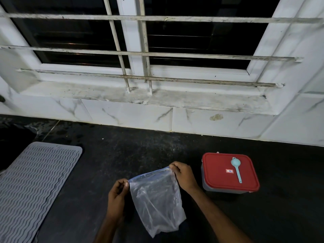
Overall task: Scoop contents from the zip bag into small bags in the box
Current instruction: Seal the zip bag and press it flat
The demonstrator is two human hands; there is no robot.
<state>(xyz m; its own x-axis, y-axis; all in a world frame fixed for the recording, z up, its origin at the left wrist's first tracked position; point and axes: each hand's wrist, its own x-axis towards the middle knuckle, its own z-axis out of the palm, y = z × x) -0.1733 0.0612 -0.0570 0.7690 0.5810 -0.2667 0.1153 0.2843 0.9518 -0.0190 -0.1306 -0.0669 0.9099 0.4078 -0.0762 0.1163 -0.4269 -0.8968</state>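
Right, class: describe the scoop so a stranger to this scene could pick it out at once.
Find the dark counter below the barred window. On its right, beside the right hand, stands a box with a red lid. The scoop lies on that lid: pale turquoise, round bowl towards the wall, the only utensil there.

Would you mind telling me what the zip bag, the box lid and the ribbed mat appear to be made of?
Zip bag: thin clear plastic film, glossy; it crinkles and the dark counter shows through. Box lid: rigid red plastic, smooth, with a moulded rim. Mat: probably grey silicone or rubber, matte, with wavy ridges.
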